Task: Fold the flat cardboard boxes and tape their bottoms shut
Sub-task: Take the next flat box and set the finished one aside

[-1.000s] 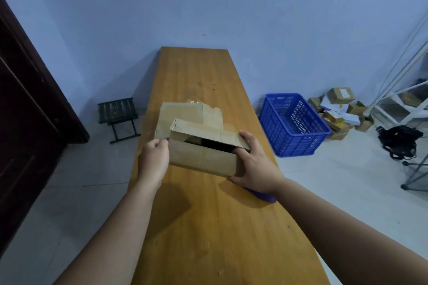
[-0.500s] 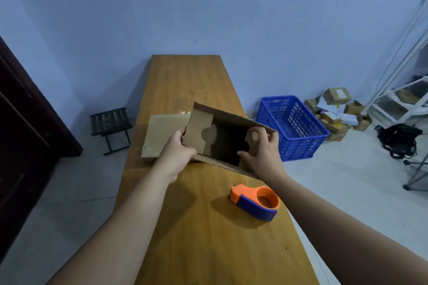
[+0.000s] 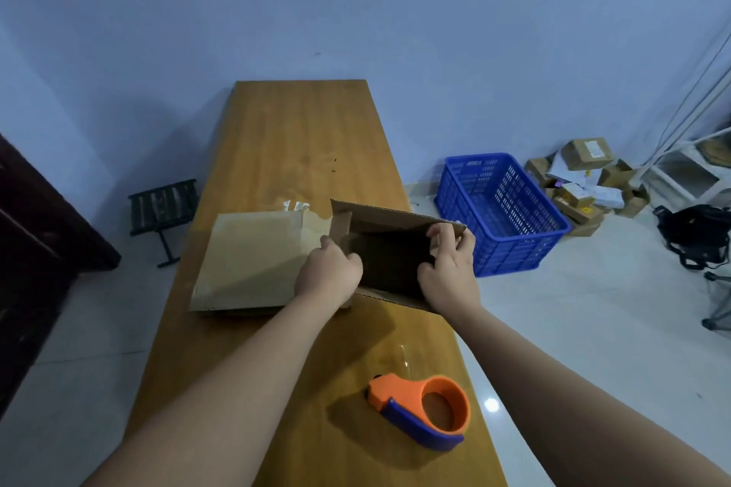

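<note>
A brown cardboard box (image 3: 387, 221) stands opened up on the wooden table (image 3: 300, 138), its dark open end facing me. My left hand (image 3: 330, 275) grips the box's left side flap. My right hand (image 3: 449, 269) holds the right flap, fingers curled over its edge. A stack of flat cardboard boxes (image 3: 253, 257) lies on the table just left of the box. An orange and blue tape dispenser (image 3: 421, 409) sits on the table near me, below my right forearm.
A blue plastic crate (image 3: 502, 210) stands on the floor right of the table, with a pile of small parcels (image 3: 585, 182) beyond it. A small black stool (image 3: 164, 210) is on the left. A white shelf (image 3: 688, 170) and black bag (image 3: 696, 233) are at far right.
The box has been turned so that its open end faces me and set lower on the table. Both hands shifted onto its side flaps. The tape dispenser came into view.
</note>
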`<state>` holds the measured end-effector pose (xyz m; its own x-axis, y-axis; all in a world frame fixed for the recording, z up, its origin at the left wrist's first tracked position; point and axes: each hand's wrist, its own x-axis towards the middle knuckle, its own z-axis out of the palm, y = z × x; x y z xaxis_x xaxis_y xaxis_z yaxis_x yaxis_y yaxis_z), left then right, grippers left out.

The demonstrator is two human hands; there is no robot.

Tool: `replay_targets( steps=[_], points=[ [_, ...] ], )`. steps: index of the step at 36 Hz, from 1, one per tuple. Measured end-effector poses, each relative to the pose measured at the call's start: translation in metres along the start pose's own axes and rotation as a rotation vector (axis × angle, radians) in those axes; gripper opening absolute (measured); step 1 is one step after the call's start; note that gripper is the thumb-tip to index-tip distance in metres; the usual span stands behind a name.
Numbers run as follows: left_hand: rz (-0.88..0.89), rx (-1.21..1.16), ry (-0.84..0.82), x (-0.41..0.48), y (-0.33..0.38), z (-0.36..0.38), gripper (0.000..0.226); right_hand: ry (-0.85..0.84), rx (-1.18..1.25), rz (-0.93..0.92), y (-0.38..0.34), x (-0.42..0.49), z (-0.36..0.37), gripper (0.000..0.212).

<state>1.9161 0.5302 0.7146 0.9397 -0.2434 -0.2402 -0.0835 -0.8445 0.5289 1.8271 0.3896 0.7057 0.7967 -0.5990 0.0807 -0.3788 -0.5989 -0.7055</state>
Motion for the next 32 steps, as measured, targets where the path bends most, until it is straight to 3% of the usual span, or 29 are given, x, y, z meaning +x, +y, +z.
replay_targets(
  steps=[4, 8, 14, 21, 27, 32],
  points=[
    [-0.022, -0.135, -0.027, 0.030, 0.006, 0.014, 0.041, -0.066, -0.106, 0.015, 0.020, 0.033, 0.001, 0.046],
    [-0.043, -0.219, -0.052, 0.054, 0.009, 0.027, 0.034, -0.202, -0.197, 0.068, 0.037, 0.064, 0.002, 0.067],
    [-0.117, -0.277, -0.101, 0.075, 0.016, 0.042, 0.039, -0.341, -0.198, 0.189, 0.055, 0.103, 0.011, 0.072],
    [-0.191, -0.261, -0.051, 0.103, 0.016, 0.045, 0.042, -0.417, -0.202, 0.139, 0.050, 0.140, 0.018, 0.068],
    [-0.233, -0.298, -0.039, 0.120, 0.010, 0.040, 0.045, -0.424, -0.167, 0.130, 0.042, 0.163, 0.027, 0.064],
    [-0.217, -0.312, 0.001, 0.133, -0.001, 0.035, 0.053, -0.337, -0.092, 0.160, 0.038, 0.171, 0.026, 0.067]
  ],
)
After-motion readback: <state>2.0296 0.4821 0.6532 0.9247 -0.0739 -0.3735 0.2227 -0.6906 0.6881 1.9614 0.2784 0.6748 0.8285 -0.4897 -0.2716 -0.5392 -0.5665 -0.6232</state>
